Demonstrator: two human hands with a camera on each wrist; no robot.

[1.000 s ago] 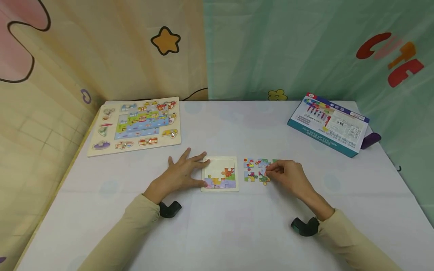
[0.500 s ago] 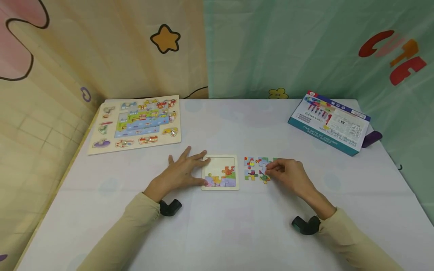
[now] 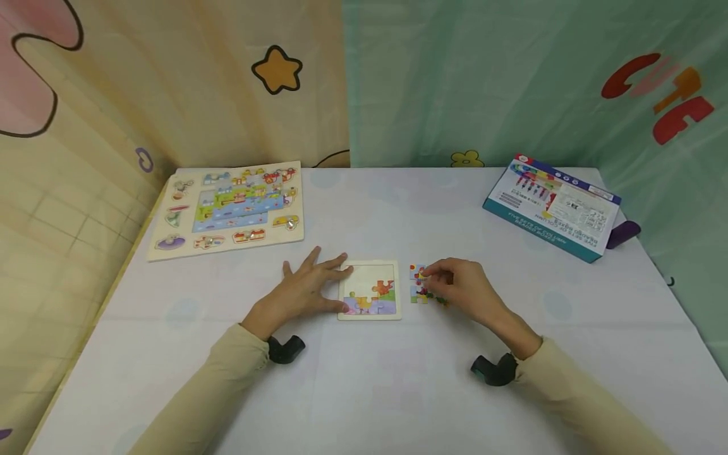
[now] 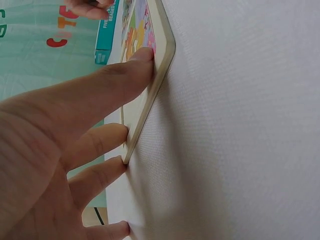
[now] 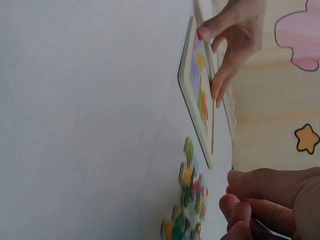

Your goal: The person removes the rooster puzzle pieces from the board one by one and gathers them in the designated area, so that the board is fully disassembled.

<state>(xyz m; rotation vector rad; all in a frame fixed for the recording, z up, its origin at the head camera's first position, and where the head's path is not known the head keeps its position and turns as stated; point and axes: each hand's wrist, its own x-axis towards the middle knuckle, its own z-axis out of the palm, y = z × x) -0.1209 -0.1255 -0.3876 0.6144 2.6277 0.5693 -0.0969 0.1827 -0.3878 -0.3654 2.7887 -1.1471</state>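
Observation:
A small wooden puzzle board (image 3: 364,275), partly filled with jigsaw pieces along its bottom and right side, lies flat on the table. My left hand (image 3: 309,291) spreads over its left edge; in the left wrist view the thumb (image 4: 142,57) rests on the rim and other fingertips touch the edge. Right of the board lie loose puzzle pieces (image 3: 419,294), some hidden under my right hand (image 3: 469,291). That hand's thumb and fingers are curled together above them. The right wrist view shows its fingertips (image 5: 231,180) close together; whether they hold a piece is hidden.
At the back left lies a larger wooden knob-puzzle board (image 3: 227,248) with another picture puzzle on it. A teal and white box (image 3: 548,208) stands at the back right, a purple object (image 3: 624,234) beside it. Curtains (image 3: 455,82) hang behind the table.
My right hand has shifted left over the loose pieces, toward the board, and covers different pieces. My left hand and the puzzle board have stayed in place.

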